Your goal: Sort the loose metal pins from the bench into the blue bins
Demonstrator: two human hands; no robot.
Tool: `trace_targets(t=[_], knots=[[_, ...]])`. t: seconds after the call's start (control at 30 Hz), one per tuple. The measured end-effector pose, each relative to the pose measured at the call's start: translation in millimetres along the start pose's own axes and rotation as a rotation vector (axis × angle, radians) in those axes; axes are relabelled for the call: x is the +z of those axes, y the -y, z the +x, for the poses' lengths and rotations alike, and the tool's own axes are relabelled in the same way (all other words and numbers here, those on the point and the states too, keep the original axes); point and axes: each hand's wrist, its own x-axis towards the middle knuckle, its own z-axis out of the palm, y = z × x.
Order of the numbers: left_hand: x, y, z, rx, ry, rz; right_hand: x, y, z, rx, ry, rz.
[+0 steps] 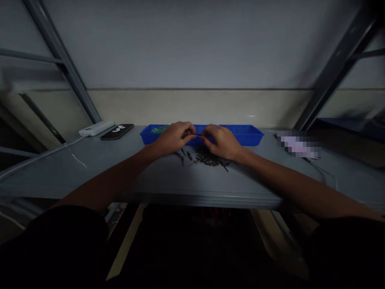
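Both hands are raised a little above the grey shelf, close together in front of a blue tray (247,136). A thin metal pin-like piece (198,136) spans the gap between them. My left hand (176,135) is closed, thumb and fingers pinching one end of it. The other end is pinched by my right hand (221,140), which is closed too. Below the hands lies a heap of small dark metal pieces (212,159), some long and thin like pins or rivets. Several similar loose pieces (182,155) lie to its left. Their exact kind is too small and dim to tell.
Green plastic packaging (159,129) lies in the tray's left part. On the left are a white power bank (96,128) with a cable and a dark phone (117,131) bearing white earbuds (118,128). A blurred-out device (297,144) with a cable lies right. Metal posts flank the shelf.
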Motion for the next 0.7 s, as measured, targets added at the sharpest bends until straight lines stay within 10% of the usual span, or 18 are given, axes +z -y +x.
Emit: trace_targets(t=[0.7], knots=[[7.7,9.3,-3.1,0.019,-0.142,-0.068,6.6,-3.6,0.5,-0.034,-0.121,0.022]])
